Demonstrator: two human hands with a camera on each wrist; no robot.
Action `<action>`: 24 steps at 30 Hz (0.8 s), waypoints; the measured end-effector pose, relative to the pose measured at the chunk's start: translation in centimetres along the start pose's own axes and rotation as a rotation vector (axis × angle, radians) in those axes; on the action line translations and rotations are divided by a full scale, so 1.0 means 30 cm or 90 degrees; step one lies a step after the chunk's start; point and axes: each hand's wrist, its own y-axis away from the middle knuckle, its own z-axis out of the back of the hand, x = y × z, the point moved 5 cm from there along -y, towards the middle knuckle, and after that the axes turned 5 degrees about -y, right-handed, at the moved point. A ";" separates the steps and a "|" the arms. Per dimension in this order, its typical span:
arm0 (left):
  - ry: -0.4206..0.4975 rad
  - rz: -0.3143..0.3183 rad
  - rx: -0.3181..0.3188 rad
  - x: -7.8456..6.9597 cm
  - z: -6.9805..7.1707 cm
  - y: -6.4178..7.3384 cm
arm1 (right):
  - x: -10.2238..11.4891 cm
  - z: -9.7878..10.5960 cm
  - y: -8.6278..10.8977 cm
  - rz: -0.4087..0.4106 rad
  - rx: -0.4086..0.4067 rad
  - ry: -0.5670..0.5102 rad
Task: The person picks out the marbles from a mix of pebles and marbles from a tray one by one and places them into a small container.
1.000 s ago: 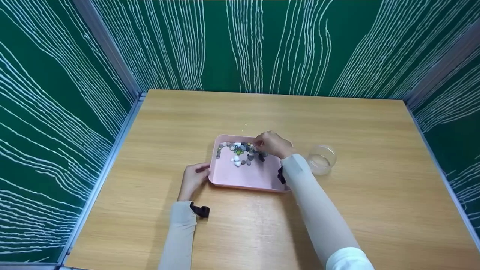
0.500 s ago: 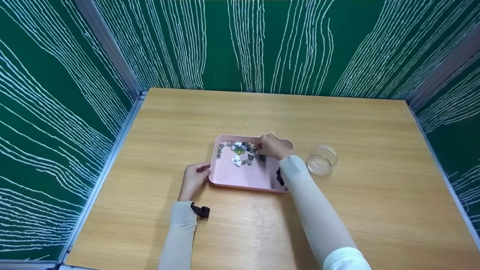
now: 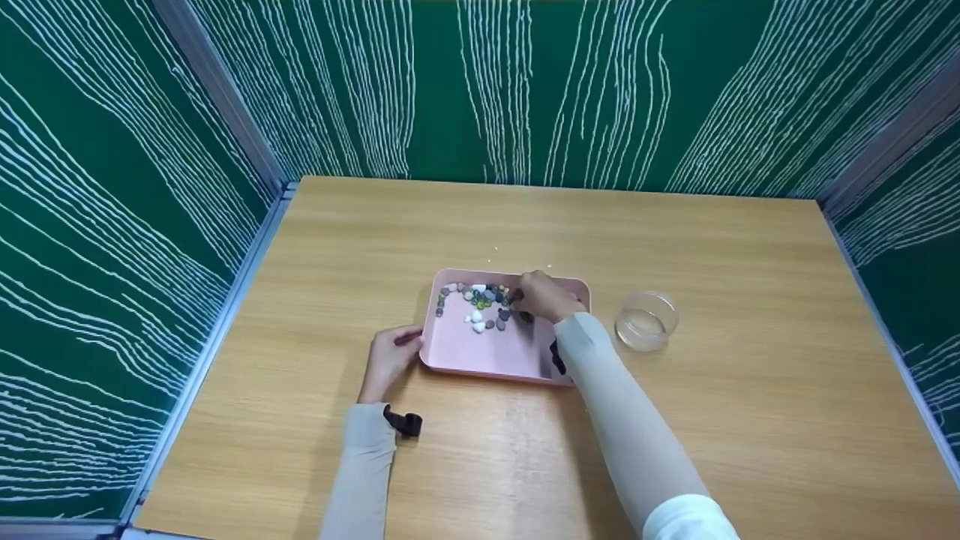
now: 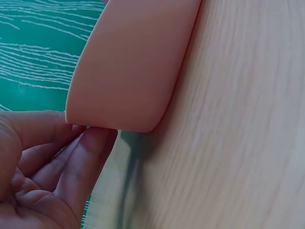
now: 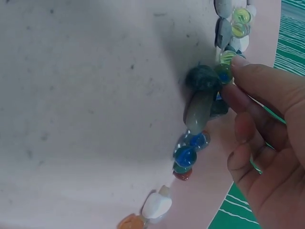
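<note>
In the head view, a pink tray lies on the table holding several pebbles and glass marbles. My left hand holds the tray's left side. In the left wrist view its fingertips press right at the end of the tray wall. Over the back right part of the tray, my right hand has its thumb and forefinger pinching a greenish marble, seen in the right wrist view. A dark rounded stone and a grey oblong pebble lie beside those fingertips.
To the right of the tray stands a clear round glass jar. Small pale specks dot the wooden table behind the tray. Green panels with white wavy lines enclose the table at the back and sides.
My right hand has shifted slightly toward the front, over the back row of stones. My left hand stays at the tray's left side.
</note>
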 end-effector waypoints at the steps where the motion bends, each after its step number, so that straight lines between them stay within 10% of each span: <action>1: -0.002 -0.001 0.000 0.001 -0.001 0.000 | 0.000 -0.001 -0.001 -0.004 -0.001 -0.002; 24: 0.061 0.018 0.000 0.021 -0.011 0.004 | -0.003 -0.020 0.007 -0.016 -0.025 0.004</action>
